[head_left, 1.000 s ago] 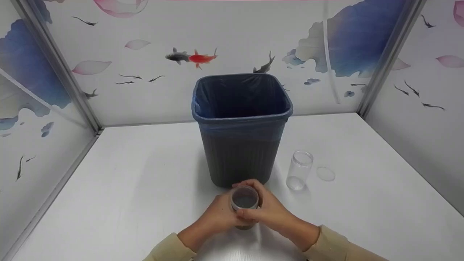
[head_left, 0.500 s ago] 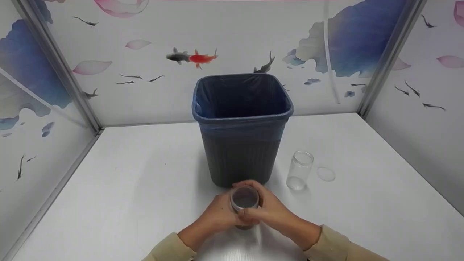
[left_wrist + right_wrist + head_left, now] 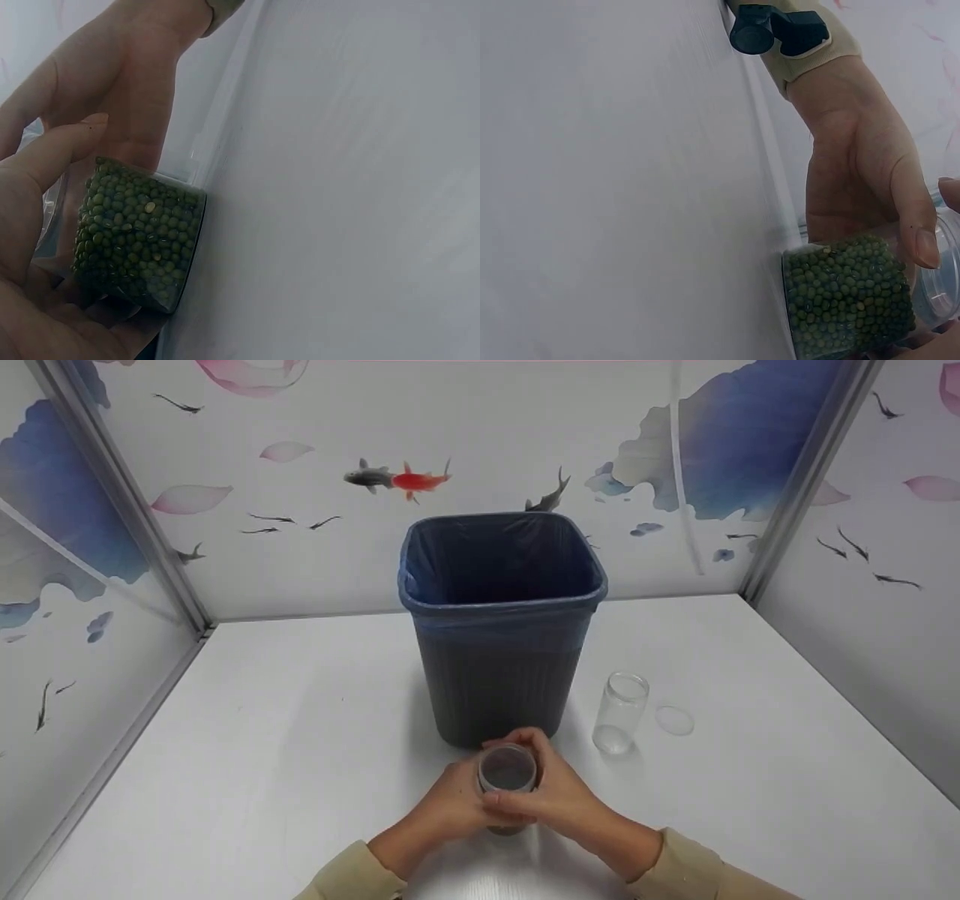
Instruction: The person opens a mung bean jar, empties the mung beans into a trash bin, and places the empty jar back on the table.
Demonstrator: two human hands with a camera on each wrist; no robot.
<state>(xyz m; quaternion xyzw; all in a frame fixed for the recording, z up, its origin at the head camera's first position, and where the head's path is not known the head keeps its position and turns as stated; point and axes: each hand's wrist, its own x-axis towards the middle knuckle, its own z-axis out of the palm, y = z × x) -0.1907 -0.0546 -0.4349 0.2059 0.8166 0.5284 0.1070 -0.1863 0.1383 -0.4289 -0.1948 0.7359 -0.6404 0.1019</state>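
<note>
A clear jar (image 3: 508,767) with green beans (image 3: 139,232) in its lower part stands upright on the table in front of me. My left hand (image 3: 452,804) grips the jar around its body, its thumb (image 3: 924,244) lying along the side in the right wrist view. Around the upper rim my right hand (image 3: 559,791) curls its fingers, the thumb on the near side. Whether a clear lid sits on this jar, I cannot tell. To the right, a second clear jar (image 3: 621,712) stands open with no beans visible in it, beside a clear round lid or ring (image 3: 675,720).
A dark bin (image 3: 499,675) with a blue liner bag (image 3: 502,615) over its rim stands directly behind the hands. White table (image 3: 315,720) surface extends to both sides. Printed panels (image 3: 300,555) enclose the back and sides.
The right hand's fingers and thumb shift slightly around the jar's rim. The left hand, the jar, the bin and the second jar stay where they were.
</note>
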